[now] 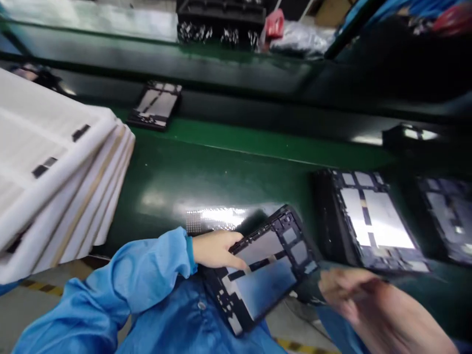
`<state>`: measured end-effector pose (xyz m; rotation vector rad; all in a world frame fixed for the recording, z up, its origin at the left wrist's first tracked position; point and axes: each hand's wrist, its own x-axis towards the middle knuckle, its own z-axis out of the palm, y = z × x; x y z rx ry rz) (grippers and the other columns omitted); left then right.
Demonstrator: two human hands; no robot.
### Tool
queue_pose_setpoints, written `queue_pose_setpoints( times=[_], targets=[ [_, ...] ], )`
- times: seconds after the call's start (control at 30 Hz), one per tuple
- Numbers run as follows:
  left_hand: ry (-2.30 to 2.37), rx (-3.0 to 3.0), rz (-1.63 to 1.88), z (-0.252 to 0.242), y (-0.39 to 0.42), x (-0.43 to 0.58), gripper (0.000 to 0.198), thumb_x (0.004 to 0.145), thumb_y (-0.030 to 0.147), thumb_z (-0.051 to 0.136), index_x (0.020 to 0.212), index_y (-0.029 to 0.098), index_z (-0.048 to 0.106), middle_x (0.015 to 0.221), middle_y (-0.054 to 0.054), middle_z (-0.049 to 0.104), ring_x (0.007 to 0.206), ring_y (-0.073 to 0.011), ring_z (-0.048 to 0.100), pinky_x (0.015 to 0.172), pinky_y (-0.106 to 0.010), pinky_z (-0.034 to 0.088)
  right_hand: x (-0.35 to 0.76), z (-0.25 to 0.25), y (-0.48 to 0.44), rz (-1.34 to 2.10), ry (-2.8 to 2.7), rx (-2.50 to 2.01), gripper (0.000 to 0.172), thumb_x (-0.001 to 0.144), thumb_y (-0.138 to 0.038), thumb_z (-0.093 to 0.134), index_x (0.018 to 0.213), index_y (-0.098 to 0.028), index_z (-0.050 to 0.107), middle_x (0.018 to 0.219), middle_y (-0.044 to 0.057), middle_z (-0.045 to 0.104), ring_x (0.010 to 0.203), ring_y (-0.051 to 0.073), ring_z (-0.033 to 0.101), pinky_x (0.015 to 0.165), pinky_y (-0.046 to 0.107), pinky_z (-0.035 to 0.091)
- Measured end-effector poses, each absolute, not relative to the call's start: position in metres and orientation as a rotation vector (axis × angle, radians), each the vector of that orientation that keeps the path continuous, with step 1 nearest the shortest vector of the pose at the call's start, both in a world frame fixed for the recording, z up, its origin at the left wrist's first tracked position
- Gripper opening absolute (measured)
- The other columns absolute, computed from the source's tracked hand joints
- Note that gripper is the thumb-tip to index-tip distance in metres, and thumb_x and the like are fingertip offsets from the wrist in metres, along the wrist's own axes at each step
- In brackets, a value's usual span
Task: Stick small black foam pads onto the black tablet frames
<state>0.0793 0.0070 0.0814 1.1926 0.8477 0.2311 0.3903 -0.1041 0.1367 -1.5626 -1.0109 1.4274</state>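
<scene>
My left hand (219, 250) grips an opened tablet (269, 275) by its upper left edge, the thumb lying across the silvery battery area. The tablet is tilted above the near edge of the bench, its inner side with dark frame and circuit parts facing up. My right hand (350, 295) is just right of the tablet's right corner, blurred by motion. Its fingers look curled together; whether anything is between them is hidden. A small pale piece (310, 267) shows at that corner of the tablet.
On the green bench (177, 172), stacked opened tablets (376, 216) stand to the right, with more tablets (450, 211) beyond. Another small stack (157, 105) lies at the back left. White foam trays (73, 196) are piled at left. A black bin (221, 22) sits on the shelf behind.
</scene>
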Motion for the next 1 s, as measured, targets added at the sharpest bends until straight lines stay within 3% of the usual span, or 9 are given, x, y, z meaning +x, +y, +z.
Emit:
queue_pose_setpoints(
  times=[0.1,0.2,0.3,0.5,0.6,0.87,1.0],
  targets=[
    [0.97,1.449,0.184,0.102,0.022,0.061,0.019,0.086,0.027,0.089,0.084,0.022,0.071,0.068,0.005,0.068,0.063,-0.0147,0.059,0.07,-0.031,0.045,0.351,0.137,-0.059,1.435,-1.143,-1.315,0.015,0.099,-0.05,0.087,0.103,-0.035,0.09,0.073,0.007,0.074,0.062,0.02,0.071,0.054,0.033,0.059],
    [1.203,1.603,0.255,0.12,0.05,0.026,0.013,0.103,0.024,0.067,0.091,0.021,0.071,0.075,0.001,0.073,0.069,-0.0155,0.063,0.071,-0.03,0.04,0.3,0.123,-0.001,1.418,-1.416,-1.119,0.015,0.1,-0.042,0.092,0.11,-0.031,0.088,0.099,0.005,0.085,0.087,0.02,0.083,0.077,0.034,0.071],
    [1.289,1.64,0.168,0.122,0.071,-0.006,0.02,0.099,0.02,0.068,0.08,0.022,0.067,0.058,0.005,0.066,0.053,-0.0138,0.059,0.066,-0.03,0.039,0.257,0.095,0.044,1.355,-1.74,-1.116,0.021,0.107,-0.043,0.083,0.116,-0.024,0.084,0.114,0.007,0.088,0.105,0.023,0.085,0.099,0.04,0.071],
    [1.314,1.789,-0.206,0.108,0.078,-0.006,0.016,0.1,0.02,0.071,0.084,0.021,0.071,0.054,0.006,0.069,0.056,-0.0164,0.07,0.07,-0.029,0.045,0.234,0.055,0.068,1.34,-1.98,-1.051,0.019,0.112,-0.038,0.073,0.12,-0.022,0.078,0.115,0.008,0.087,0.099,0.021,0.083,0.091,0.036,0.068],
    [1.328,1.828,-0.271,0.108,0.08,0.001,0.013,0.098,0.016,0.071,0.086,0.02,0.075,0.059,0.005,0.072,0.06,-0.0172,0.072,0.07,-0.03,0.043,0.238,0.058,0.064,1.353,-1.973,-1.064,0.019,0.113,-0.038,0.073,0.123,-0.022,0.077,0.119,0.009,0.086,0.107,0.022,0.082,0.095,0.036,0.067],
    [1.366,1.834,-0.334,0.11,0.081,0.001,0.014,0.101,0.025,0.071,0.095,0.02,0.082,0.064,0.002,0.073,0.064,-0.0189,0.07,0.073,-0.032,0.042,0.234,0.068,0.072,1.297,-2.1,-1.009,0.015,0.113,-0.031,0.071,0.12,-0.02,0.079,0.118,0.008,0.086,0.104,0.022,0.081,0.095,0.036,0.064],
    [1.35,1.867,-0.355,0.108,0.083,0.002,0.015,0.102,0.023,0.07,0.094,0.019,0.082,0.063,0.003,0.072,0.067,-0.0181,0.07,0.077,-0.032,0.043,0.243,0.08,0.05,1.44,-1.803,-1.071,0.013,0.112,-0.035,0.076,0.119,-0.024,0.078,0.113,0.005,0.085,0.101,0.021,0.082,0.093,0.035,0.066]
  ],
)
